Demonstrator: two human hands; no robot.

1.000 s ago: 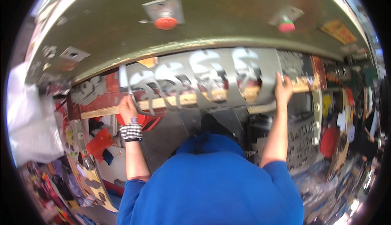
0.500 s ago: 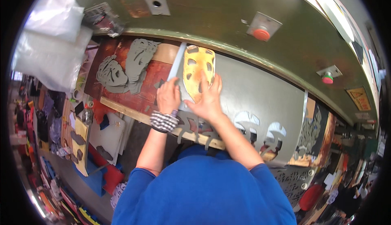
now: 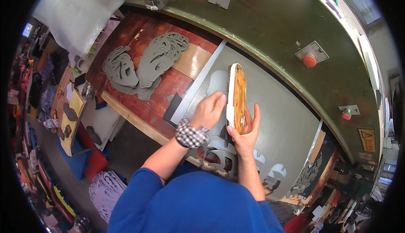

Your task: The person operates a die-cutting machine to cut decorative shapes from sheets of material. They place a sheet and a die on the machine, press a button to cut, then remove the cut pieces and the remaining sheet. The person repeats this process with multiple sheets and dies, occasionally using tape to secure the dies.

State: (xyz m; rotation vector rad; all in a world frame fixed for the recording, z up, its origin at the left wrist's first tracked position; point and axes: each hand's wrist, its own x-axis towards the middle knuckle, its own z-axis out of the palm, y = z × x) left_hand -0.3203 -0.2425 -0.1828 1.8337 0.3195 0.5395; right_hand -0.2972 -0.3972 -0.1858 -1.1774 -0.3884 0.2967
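My right hand [image 3: 246, 138] grips the lower end of a yellow-orange cutting die [image 3: 240, 98], thumb on the near side. The die stands tilted on its edge above the grey sheet [image 3: 276, 121], its pale side strip facing left. Just left of the die is my left hand [image 3: 209, 111], fingers curled together and slightly blurred; whether they hold anything is hidden. Beneath and behind it, a pale rounded cut-out shape [image 3: 217, 83] shows in the sheet. More cut-out openings [image 3: 219, 155] lie along the sheet's near edge.
Two piles of grey cut pieces [image 3: 158, 60] lie on the reddish board [image 3: 177, 79] at left. A green machine beam [image 3: 270, 26] with red buttons crosses the far side. Clear plastic bags [image 3: 80, 13] hang at upper left. Grey scraps [image 3: 310, 180] lie beyond the sheet's right end.
The die, lying flat before, has been lifted off the sheet and tipped on edge in my right hand. My left hand has moved beside it and curled. The view has shifted.
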